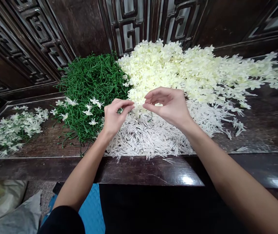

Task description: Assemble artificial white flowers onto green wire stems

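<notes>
Two hands nearly meet above the heaps: the left hand (114, 115) with thumb and forefinger pinched close, the right hand (174, 105) curled, its tips slightly apart; I can't tell whether either grips a thin piece. Pale blossoms (158, 65) lie behind, white sprigs (151, 136) below, green stems (92, 76) to the left (white flowers (87, 112) on top). Careless reaching could mix the touching heaps, or brush sprigs off the table (270, 126).
</notes>
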`<state>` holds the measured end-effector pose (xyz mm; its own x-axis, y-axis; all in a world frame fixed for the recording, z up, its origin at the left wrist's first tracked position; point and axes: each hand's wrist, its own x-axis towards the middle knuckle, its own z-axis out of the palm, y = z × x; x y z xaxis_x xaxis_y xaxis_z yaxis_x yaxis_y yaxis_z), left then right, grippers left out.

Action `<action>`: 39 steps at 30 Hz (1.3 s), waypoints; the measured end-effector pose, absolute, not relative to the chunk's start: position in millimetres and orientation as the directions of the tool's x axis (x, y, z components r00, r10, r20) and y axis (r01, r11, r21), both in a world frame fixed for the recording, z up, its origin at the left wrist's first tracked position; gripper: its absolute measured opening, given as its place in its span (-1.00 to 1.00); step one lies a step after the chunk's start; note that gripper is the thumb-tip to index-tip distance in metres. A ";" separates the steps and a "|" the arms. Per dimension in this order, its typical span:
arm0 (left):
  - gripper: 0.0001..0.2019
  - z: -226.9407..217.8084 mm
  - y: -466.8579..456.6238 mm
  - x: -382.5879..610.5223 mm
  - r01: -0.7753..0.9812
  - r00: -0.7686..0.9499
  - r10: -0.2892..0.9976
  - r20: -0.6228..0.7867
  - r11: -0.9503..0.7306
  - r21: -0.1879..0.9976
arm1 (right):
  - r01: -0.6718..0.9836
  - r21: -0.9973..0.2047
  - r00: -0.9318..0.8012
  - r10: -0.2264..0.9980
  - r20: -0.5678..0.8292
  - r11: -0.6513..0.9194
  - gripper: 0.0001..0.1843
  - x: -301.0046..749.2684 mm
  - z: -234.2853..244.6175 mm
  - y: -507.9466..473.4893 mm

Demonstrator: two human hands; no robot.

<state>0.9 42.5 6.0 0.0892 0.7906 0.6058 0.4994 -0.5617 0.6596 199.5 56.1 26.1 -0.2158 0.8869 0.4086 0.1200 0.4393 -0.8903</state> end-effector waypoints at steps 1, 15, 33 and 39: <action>-0.90 4.3 44.0 -1.0 0.559 0.155 0.720 0.676 -0.628 0.541 | 0.144 -0.880 -0.218 0.881 0.419 0.453 -0.84 199.0 25.2 56.0; -0.90 7.1 40.6 7.0 0.113 0.013 0.922 0.387 -0.386 0.915 | 0.103 -0.879 -0.387 0.833 0.396 0.466 -0.90 199.8 24.9 53.8; -0.91 4.3 43.4 7.0 0.022 -0.035 0.945 0.326 -0.326 0.945 | -0.015 -0.870 -0.273 0.835 0.478 0.493 -0.89 196.8 26.2 53.5; -0.88 1.9 45.7 7.3 -0.181 0.039 0.980 0.194 -0.184 0.966 | 0.018 -0.852 -0.216 0.834 0.508 0.524 -0.92 195.1 28.4 50.0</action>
<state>7.3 45.7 1.9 0.0395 0.9801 0.1944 -0.1805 -0.1844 0.9661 195.1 50.0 28.4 -0.2158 0.8339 0.5080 0.0185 0.5236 -0.8518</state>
